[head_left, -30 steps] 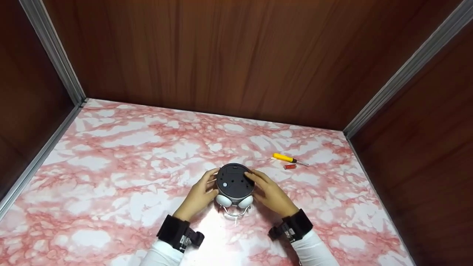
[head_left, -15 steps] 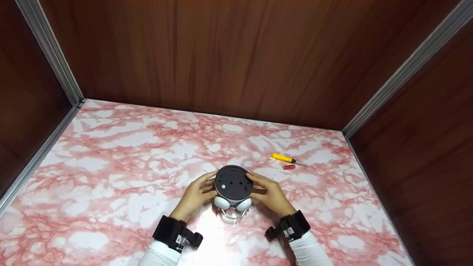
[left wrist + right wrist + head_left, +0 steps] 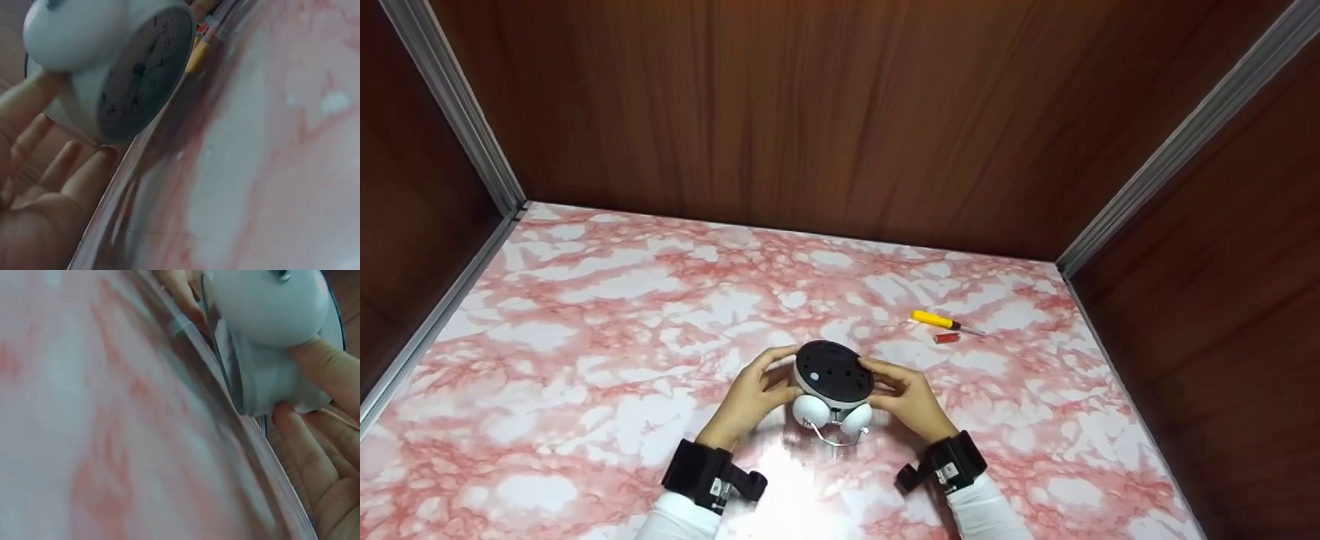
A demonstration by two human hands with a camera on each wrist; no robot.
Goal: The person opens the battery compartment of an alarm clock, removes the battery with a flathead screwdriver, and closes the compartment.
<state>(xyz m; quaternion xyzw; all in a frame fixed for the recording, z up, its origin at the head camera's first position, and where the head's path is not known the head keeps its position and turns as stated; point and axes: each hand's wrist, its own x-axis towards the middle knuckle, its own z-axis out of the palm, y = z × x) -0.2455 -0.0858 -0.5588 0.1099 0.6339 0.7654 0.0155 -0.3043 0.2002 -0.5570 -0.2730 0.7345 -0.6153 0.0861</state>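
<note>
Between both hands is a white twin-bell alarm clock (image 3: pixel 834 373), its black back turned up toward the head camera and its two bells pointing at the person. My left hand (image 3: pixel 750 390) grips the clock's left side, thumb near the bell. On the other side my right hand (image 3: pixel 907 390) holds it with thumb and fingers. In the left wrist view the dial (image 3: pixel 146 73) with its numerals and hands faces down toward the table. The right wrist view shows the white casing (image 3: pixel 270 377) and a bell (image 3: pixel 273 306) above my thumb.
A yellow-handled screwdriver (image 3: pixel 936 320) lies to the right, beyond the clock. Close beside it is a small red battery (image 3: pixel 947 338). The table (image 3: pixel 622 322) has a red-and-white marbled top, bounded by dark wood panels (image 3: pixel 780 120) behind and at the sides.
The clock has tilted, so its back appears more foreshortened and more of its white side and bells shows. Both hands have shifted slightly with it. The screwdriver and battery stay put.
</note>
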